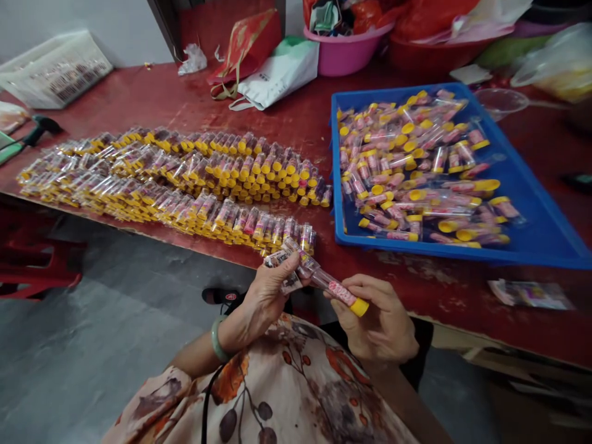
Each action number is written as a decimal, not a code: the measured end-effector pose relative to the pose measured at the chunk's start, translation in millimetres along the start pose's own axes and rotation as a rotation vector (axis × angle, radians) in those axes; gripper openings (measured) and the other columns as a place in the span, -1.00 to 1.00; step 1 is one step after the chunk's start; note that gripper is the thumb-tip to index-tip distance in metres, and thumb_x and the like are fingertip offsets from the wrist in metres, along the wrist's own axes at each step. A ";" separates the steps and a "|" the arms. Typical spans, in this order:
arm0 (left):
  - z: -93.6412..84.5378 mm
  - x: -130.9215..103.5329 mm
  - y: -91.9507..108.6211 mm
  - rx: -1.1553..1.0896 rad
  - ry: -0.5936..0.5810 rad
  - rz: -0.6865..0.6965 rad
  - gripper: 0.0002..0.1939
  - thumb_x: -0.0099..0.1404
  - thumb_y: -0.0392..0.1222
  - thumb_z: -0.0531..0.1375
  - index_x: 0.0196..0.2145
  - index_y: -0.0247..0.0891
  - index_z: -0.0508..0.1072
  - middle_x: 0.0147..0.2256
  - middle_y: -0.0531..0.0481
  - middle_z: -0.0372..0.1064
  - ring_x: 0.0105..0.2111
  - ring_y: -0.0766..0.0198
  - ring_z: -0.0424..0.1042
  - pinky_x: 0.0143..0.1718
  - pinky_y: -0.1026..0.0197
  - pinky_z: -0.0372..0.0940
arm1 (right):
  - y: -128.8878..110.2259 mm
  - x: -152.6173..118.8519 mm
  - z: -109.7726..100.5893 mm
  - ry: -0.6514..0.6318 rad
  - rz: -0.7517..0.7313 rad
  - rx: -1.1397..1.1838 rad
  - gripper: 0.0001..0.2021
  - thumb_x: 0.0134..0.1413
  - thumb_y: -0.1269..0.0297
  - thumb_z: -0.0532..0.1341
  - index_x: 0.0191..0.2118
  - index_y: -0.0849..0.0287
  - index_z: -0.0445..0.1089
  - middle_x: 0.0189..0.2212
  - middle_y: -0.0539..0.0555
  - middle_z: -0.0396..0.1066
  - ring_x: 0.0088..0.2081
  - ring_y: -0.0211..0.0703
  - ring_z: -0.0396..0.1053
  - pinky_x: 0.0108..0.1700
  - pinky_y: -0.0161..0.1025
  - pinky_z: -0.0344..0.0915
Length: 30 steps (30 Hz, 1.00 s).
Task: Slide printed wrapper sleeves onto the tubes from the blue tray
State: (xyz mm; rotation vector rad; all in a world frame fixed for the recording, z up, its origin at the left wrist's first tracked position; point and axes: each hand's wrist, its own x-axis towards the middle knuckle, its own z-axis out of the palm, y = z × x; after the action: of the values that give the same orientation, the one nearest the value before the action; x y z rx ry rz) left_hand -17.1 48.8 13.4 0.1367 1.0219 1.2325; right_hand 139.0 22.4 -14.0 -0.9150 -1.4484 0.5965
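Note:
Just off the table's front edge, my left hand [269,285] pinches a printed plastic sleeve [290,280] between thumb and fingers. A clear tube [336,287] with pink filling and a yellow cap slants out of it, and I cannot tell how far its far end sits inside. My right hand [382,317] grips that tube near its capped end. Beyond my left hand lie long stacked rows of wrapped tubes [222,213], yellow ends facing me. A blue tray [546,216] to the right holds a loose heap of similar yellow-capped tubes [407,160].
A small pile of flat printed sleeves [531,294] lies at the table's right front. Behind are a white basket [60,68], a white bag [282,71], a red bag [252,43] and a pink basin [346,52]. A red stool [41,262] stands at the left.

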 end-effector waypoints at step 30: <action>8.5 -11.3 -18.7 -0.002 -0.030 -0.109 -0.62 -0.16 -0.13 0.51 -0.42 -0.29 0.48 -0.51 0.10 0.43 -0.57 0.39 0.39 -0.48 0.30 0.39 | 1.5 -8.9 -5.5 0.118 -0.153 -0.128 -0.66 -0.05 0.49 0.33 -0.11 0.14 0.38 -0.24 0.10 0.46 -0.26 -0.09 0.48 -0.29 -0.12 0.49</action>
State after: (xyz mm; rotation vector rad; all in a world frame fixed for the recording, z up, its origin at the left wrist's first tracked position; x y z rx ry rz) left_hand 2.5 35.9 13.6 0.0960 0.9898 1.1289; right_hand 144.0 15.0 -19.7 -0.9142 -1.4470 0.3345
